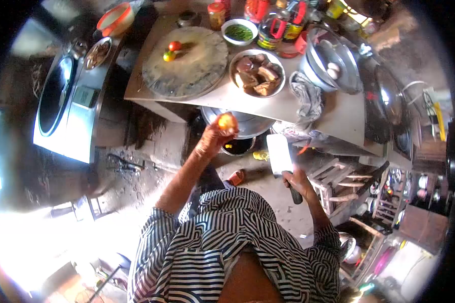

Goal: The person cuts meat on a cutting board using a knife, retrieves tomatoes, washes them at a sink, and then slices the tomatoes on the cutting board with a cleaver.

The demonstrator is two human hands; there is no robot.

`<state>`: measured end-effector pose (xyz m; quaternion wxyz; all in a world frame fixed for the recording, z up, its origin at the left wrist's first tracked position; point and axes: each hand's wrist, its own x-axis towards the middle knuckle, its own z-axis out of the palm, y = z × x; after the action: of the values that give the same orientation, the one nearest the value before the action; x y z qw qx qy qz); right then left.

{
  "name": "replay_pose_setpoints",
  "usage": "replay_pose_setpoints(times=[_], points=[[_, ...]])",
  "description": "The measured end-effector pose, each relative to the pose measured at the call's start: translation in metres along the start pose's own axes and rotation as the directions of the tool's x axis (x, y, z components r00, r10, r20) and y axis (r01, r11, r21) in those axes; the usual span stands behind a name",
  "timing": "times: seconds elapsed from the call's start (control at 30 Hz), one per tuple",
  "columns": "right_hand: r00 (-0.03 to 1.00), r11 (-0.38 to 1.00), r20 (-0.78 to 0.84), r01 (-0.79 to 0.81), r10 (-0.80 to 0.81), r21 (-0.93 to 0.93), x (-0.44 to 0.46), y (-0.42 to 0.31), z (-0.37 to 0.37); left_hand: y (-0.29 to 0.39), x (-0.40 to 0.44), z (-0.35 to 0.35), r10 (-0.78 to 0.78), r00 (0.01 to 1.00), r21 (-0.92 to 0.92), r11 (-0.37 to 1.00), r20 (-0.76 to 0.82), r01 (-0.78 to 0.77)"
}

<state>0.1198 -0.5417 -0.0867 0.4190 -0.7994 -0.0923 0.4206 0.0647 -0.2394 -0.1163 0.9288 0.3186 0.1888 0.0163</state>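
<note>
My left hand [218,135] is closed around an orange-yellow tomato [226,121], held in the air just in front of the table edge. In my right hand [299,183] is a cleaver [280,154], gripped by its dark handle with the broad blade pointing up and away from me. On the table, a round chopping board [187,70] bears a red tomato [175,46] and a yellowish tomato [169,56]. Below my left hand stands a dark container [239,146] with small yellow bits in it.
A bowl of meat chunks [258,76], a bowl of chopped greens [238,33] and a basin with eggs [333,70] stand on the table. A grey cloth [307,96] hangs over its edge. Bottles [273,33] are behind; a wooden chair [338,184] is at right.
</note>
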Motion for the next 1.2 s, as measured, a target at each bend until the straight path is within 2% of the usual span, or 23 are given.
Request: replay_pose_setpoints(times=[0.03, 0.07, 0.13, 0.23, 0.27, 0.37, 0.4, 0.47, 0.5, 0.57, 0.6, 0.63, 0.73, 0.83, 0.9, 0.97, 1.03, 1.1, 1.13, 1.2], points=[[0.999, 0.998, 0.042, 0.004, -0.006, 0.064, 0.01, 0.002, 0.0, 0.006, 0.0, -0.01, 0.075, 0.997, -0.032, 0.997, 0.008, -0.075], [0.998, 0.999, 0.063, -0.004, 0.0, 0.052, 0.014, -0.01, 0.004, 0.018, -0.002, -0.014, 0.123, 0.992, -0.072, 0.99, 0.016, -0.122], [0.991, 0.976, 0.104, 0.061, -0.084, 0.209, 0.016, -0.046, 0.01, 0.042, -0.01, -0.007, 0.196, 0.98, -0.11, 0.975, 0.018, -0.193], [0.974, 0.974, 0.167, 0.119, -0.152, 0.193, 0.029, -0.077, 0.02, 0.065, -0.01, -0.009, 0.23, 0.973, -0.119, 0.967, 0.025, -0.225], [0.957, 0.97, 0.189, 0.194, -0.219, 0.143, 0.039, -0.086, 0.024, 0.074, -0.007, -0.012, 0.224, 0.974, -0.113, 0.969, 0.022, -0.221], [0.96, 0.969, 0.154, 0.217, -0.233, 0.114, 0.06, -0.11, 0.036, 0.092, 0.007, -0.022, 0.213, 0.977, -0.101, 0.973, 0.03, -0.209], [0.96, 0.964, 0.16, 0.202, -0.229, 0.172, 0.066, -0.12, 0.039, 0.091, 0.015, -0.03, 0.263, 0.964, -0.03, 0.965, 0.026, -0.262], [0.958, 0.965, 0.142, 0.236, -0.251, 0.116, 0.076, -0.153, 0.047, 0.105, 0.03, -0.043, 0.334, 0.943, 0.082, 0.94, 0.0, -0.332], [0.957, 0.966, 0.138, 0.246, -0.254, 0.076, 0.082, -0.164, 0.049, 0.112, 0.035, -0.045, 0.337, 0.941, 0.075, 0.939, 0.003, -0.337], [0.961, 0.967, 0.106, 0.255, -0.256, 0.024, 0.103, -0.187, 0.06, 0.134, 0.05, -0.056, 0.294, 0.954, 0.237, 0.933, -0.06, -0.272], [0.962, 0.964, 0.075, 0.266, -0.264, -0.016, 0.112, -0.195, 0.065, 0.14, 0.061, -0.061, 0.357, 0.934, 0.341, 0.881, -0.028, -0.327], [0.964, 0.966, 0.065, 0.26, -0.258, -0.016, 0.121, -0.202, 0.07, 0.146, 0.071, -0.067, 0.349, 0.937, 0.337, 0.885, -0.021, -0.322], [0.959, 0.959, 0.053, 0.28, -0.278, -0.038, 0.142, -0.216, 0.08, 0.166, 0.095, -0.07, 0.345, 0.937, 0.633, 0.738, -0.056, -0.233], [0.98, 0.98, 0.017, 0.197, -0.197, -0.012, 0.151, -0.239, 0.089, 0.179, 0.121, -0.08, 0.256, 0.964, 0.626, 0.764, -0.075, -0.154], [0.979, 0.979, -0.014, 0.202, -0.202, -0.004, 0.155, -0.246, 0.093, 0.175, 0.14, -0.092, 0.232, 0.971, 0.66, 0.738, -0.053, -0.14], [0.983, 0.984, -0.049, 0.174, -0.175, -0.031, 0.16, -0.249, 0.093, 0.16, 0.16, -0.114, 0.365, 0.927, 0.89, 0.389, 0.09, -0.24], [0.978, 0.979, -0.051, 0.2, -0.202, -0.04, 0.168, -0.248, 0.093, 0.154, 0.169, -0.126, 0.354, 0.931, 0.783, 0.555, 0.084, -0.281], [0.979, 0.979, -0.063, 0.19, -0.195, -0.077, 0.169, -0.252, 0.091, 0.174, 0.14, -0.096, 0.236, 0.97, 0.76, 0.641, -0.065, -0.105], [0.973, 0.969, -0.056, 0.214, -0.222, -0.127, 0.172, -0.25, 0.088, 0.172, 0.138, -0.096, 0.238, 0.969, 0.764, 0.637, -0.069, -0.102], [0.966, 0.953, -0.039, 0.246, -0.256, -0.175, 0.175, -0.255, 0.084, 0.163, 0.135, -0.097, 0.357, 0.933, 0.717, 0.661, -0.039, -0.222]])
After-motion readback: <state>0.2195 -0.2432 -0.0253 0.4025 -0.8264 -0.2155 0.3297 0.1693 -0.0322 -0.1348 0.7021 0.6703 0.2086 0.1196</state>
